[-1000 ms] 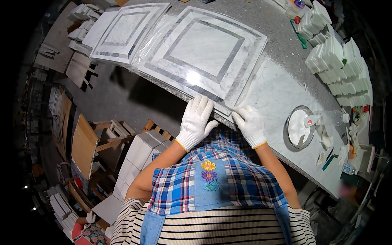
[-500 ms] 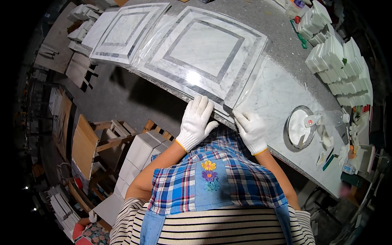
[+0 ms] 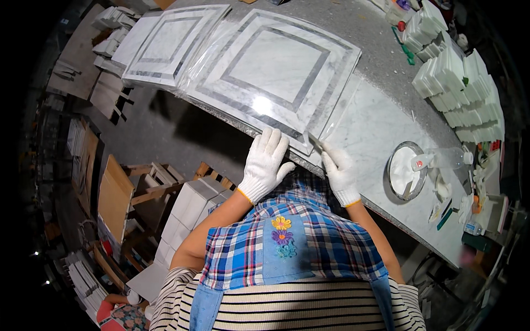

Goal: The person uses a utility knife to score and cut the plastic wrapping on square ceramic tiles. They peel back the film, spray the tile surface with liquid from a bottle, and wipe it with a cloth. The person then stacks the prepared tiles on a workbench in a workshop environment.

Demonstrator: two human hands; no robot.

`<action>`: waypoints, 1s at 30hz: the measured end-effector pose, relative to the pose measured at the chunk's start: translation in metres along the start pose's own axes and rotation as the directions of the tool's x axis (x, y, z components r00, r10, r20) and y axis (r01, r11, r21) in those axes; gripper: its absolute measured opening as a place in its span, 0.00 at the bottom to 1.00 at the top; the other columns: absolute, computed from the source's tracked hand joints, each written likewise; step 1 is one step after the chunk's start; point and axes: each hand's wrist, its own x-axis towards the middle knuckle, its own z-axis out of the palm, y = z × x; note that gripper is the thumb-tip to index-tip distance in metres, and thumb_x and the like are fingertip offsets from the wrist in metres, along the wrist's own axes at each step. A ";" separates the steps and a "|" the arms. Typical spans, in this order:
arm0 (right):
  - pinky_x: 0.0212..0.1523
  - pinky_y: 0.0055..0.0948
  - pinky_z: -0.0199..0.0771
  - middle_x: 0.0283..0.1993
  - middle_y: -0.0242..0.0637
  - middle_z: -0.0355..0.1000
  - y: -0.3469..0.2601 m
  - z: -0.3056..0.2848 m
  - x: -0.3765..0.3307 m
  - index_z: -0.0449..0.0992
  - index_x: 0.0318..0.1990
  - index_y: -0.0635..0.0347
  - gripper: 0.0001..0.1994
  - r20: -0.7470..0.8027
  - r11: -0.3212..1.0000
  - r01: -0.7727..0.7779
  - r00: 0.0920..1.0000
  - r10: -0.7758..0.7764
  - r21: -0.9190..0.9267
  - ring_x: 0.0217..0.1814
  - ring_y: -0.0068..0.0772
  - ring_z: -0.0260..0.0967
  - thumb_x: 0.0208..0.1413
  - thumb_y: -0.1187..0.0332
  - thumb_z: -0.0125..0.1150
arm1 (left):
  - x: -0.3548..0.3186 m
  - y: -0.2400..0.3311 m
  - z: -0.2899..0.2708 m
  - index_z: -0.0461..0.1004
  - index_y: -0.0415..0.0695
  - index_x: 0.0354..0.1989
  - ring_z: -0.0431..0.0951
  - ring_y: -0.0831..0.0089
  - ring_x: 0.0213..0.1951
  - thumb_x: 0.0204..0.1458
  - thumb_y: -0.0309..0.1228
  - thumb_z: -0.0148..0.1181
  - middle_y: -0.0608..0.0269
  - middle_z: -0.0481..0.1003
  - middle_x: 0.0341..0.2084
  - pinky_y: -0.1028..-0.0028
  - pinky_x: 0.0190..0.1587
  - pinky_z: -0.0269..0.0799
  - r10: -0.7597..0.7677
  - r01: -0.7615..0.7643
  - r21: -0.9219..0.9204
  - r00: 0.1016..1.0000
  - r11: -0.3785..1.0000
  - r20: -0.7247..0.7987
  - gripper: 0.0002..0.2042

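Observation:
A square white marble panel with grey inlaid bands (image 3: 279,66) lies on the bench in front of me, glossy with a bright light spot. My left hand (image 3: 265,165), in a white knit glove, rests with extended fingers on the panel's near edge. Beside the panel's near right corner, my right hand (image 3: 341,175), gloved too, pinches a small thin scraper (image 3: 315,141). Its blade meets the corner nearly edge-on; whether it touches is hard to see. The fingers cover the scraper's handle. Clear plastic film shows along the panel's sides.
A metal bowl of white paste (image 3: 391,185) stands at the right, with a clear plastic bottle (image 3: 450,159) lying beside it. Stacked white pieces (image 3: 441,77) line the far right. Another inlaid panel (image 3: 171,38) lies further left. Left of me are stacked white blocks (image 3: 190,207).
The scraper has turned from showing its dark flat blade to a thin edge, and its tip has shifted slightly. My right hand moved a little to the right; my left hand stays put.

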 end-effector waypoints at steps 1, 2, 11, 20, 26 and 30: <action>0.43 0.35 0.77 0.39 0.39 0.80 -0.002 -0.003 0.000 0.86 0.53 0.52 0.13 0.007 0.997 -0.056 0.998 0.056 0.043 0.40 0.41 0.78 0.63 0.67 0.65 | 0.000 0.000 0.000 0.68 0.34 0.62 0.66 0.40 0.62 0.43 0.38 0.74 0.40 0.67 0.59 0.50 0.63 0.64 -0.003 0.003 0.003 1.000 1.000 0.002 0.37; 0.45 0.33 0.77 0.41 0.40 0.82 -0.005 -0.006 0.000 0.86 0.53 0.54 0.13 0.014 0.990 -0.114 0.993 0.113 0.083 0.42 0.40 0.79 0.64 0.68 0.65 | 0.001 0.001 0.000 0.68 0.34 0.61 0.66 0.40 0.62 0.43 0.38 0.74 0.40 0.67 0.59 0.50 0.62 0.64 -0.004 0.004 0.003 1.000 1.000 0.003 0.37; 0.42 0.28 0.79 0.39 0.46 0.83 -0.019 -0.026 -0.021 0.83 0.53 0.67 0.12 0.033 0.957 -0.256 0.967 0.253 0.140 0.39 0.25 0.80 0.67 0.71 0.62 | 0.003 0.006 -0.006 0.69 0.35 0.57 0.70 0.42 0.54 0.43 0.38 0.73 0.43 0.70 0.53 0.52 0.56 0.67 -0.009 0.010 0.014 1.000 1.000 -0.026 0.33; 0.39 0.24 0.76 0.42 0.38 0.83 -0.043 -0.017 -0.043 0.80 0.55 0.65 0.12 0.373 0.625 -0.496 0.867 0.330 0.602 0.36 0.22 0.75 0.70 0.68 0.59 | 0.014 0.044 -0.019 0.82 0.35 0.52 0.80 0.70 0.49 0.56 0.32 0.66 0.56 0.82 0.47 0.68 0.55 0.74 -0.217 0.468 -0.770 0.883 0.434 0.415 0.18; 0.49 0.39 0.80 0.45 0.46 0.83 -0.044 -0.083 -0.027 0.85 0.47 0.57 0.12 -0.137 0.994 -0.048 0.990 0.034 -0.100 0.46 0.49 0.80 0.63 0.62 0.66 | 0.011 0.040 -0.010 0.82 0.33 0.44 0.81 0.70 0.45 0.65 0.33 0.59 0.57 0.84 0.41 0.70 0.54 0.75 -0.333 0.510 -0.853 0.828 0.113 0.451 0.13; 0.55 0.39 0.77 0.49 0.49 0.81 0.011 -0.154 -0.013 0.80 0.58 0.59 0.19 -0.525 0.859 -0.492 0.698 0.487 0.144 0.51 0.46 0.79 0.65 0.60 0.65 | 0.000 0.017 0.004 0.81 0.34 0.38 0.81 0.69 0.39 0.68 0.37 0.56 0.56 0.83 0.36 0.68 0.47 0.76 -0.383 0.595 -0.796 0.765 0.110 0.519 0.16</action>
